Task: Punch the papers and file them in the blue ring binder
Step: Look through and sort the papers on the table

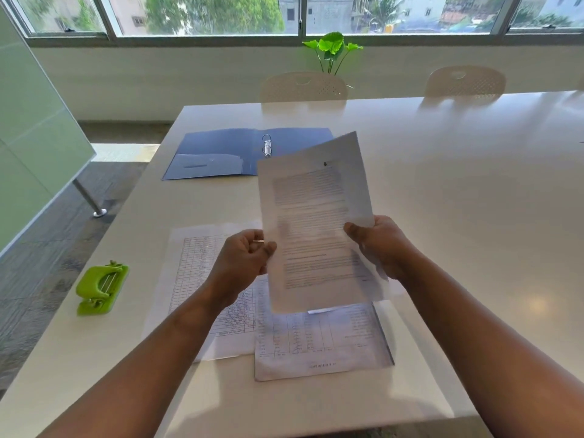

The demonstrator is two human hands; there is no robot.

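I hold a printed sheet [313,216] up above the table; a dark hole shows near its top edge. My left hand [243,263] pinches its left edge and my right hand [380,248] grips its right edge. The blue ring binder [221,150] lies open at the far side, its metal rings [267,146] partly behind the sheet's top corner. Under my hands lie a table-printed sheet [196,279] and a stack of papers [319,343]. A green hole punch [101,289] sits near the table's left edge.
The white table [458,200] stretches far to the right. Two pale chairs [303,86] stand at its far side, with a green plant [331,49] behind them under the window. The floor drops off on the left beside a glass partition [34,137].
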